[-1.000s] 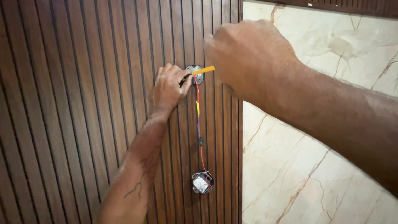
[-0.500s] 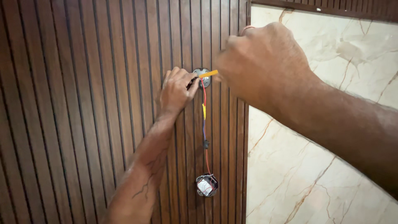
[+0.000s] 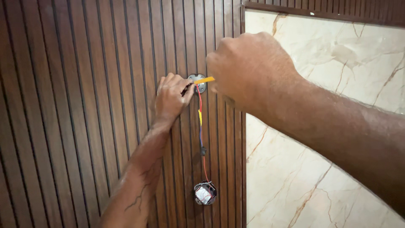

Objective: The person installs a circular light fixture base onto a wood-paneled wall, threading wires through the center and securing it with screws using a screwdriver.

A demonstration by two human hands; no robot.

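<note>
Pressing against the dark ribbed wood panel [image 3: 84, 105], the left hand [image 3: 171, 99] is curled closed with its fingertips pinching at the small round metal fitting [image 3: 198, 82] set into the wall. The right hand [image 3: 249, 69] is a closed fist just beside it, gripping a tool whose yellow tip [image 3: 204, 80] pokes out and touches the fitting; the rest of the tool is hidden inside the fist. From the fitting a bundle of red, blue and yellow wires [image 3: 201, 126] hangs straight down the panel to a second round opening [image 3: 205, 193] lower down, where white and dark wiring is bunched. A pale marble slab [image 3: 320, 126] fills the wall to the right. Over the last second little has changed: both hands stay on the same spot, only the view has drifted slightly, so the work at the upper fitting looks to be ongoing, with tip and fingers holding their contact
</note>
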